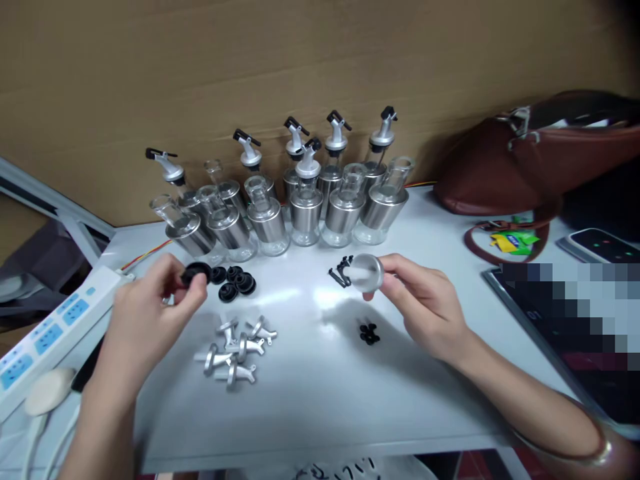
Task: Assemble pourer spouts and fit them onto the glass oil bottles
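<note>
Between the fingers of my left hand (155, 307) is a black rubber stopper (196, 272), beside a small group of similar black stoppers (235, 281). My right hand (425, 300) pinches a silver pourer spout (367, 272) by its round base, its pale tube pointing left. Several more silver pourer spouts (237, 350) lie loose in the middle left of the table. Small black levers (341, 272) lie just left of the held spout, partly covered by it. Below them sits a little cluster of black caps (369, 333).
Glass bottles with metal sleeves (270, 223) stand along the back, some topped with pourers. A power strip (60, 327) runs along the left edge. At right are a brown leather bag (500, 167), a green-yellow packet (514, 242) and a dark-screened device (540, 327).
</note>
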`<act>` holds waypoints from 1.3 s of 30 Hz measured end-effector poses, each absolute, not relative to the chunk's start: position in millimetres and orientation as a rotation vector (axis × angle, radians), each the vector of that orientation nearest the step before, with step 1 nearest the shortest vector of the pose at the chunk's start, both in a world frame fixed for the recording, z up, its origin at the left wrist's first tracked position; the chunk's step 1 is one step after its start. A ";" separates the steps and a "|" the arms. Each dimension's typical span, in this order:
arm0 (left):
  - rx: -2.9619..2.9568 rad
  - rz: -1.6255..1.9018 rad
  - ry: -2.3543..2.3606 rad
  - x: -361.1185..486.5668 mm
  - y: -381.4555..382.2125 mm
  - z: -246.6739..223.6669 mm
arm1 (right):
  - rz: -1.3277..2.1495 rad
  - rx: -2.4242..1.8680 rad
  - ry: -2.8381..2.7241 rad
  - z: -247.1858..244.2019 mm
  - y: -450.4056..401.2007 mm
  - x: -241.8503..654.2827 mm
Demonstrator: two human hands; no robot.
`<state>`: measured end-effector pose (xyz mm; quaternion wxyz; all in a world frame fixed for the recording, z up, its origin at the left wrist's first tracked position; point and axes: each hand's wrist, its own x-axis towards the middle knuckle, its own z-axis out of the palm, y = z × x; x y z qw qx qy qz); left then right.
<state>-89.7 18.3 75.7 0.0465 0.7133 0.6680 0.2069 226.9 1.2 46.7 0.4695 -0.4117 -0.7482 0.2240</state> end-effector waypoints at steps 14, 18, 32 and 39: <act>2.420 -0.126 2.019 -83.3 34.9 47.8 | 0.701 -1.078 -1.794 39.6 4.4 229.8; 2.408 -0.153 2.002 -83.2 34.7 43.7 | 0.693 -1.112 -1.758 40.4 5.5 231.2; 2.219 0.363 2.116 -85.5 30.7 33.3 | 0.701 -1.312 -1.820 40.8 9.2 229.8; 2.286 0.979 1.660 -83.2 17.9 30.4 | 0.803 -1.105 -2.213 38.4 0.1 218.4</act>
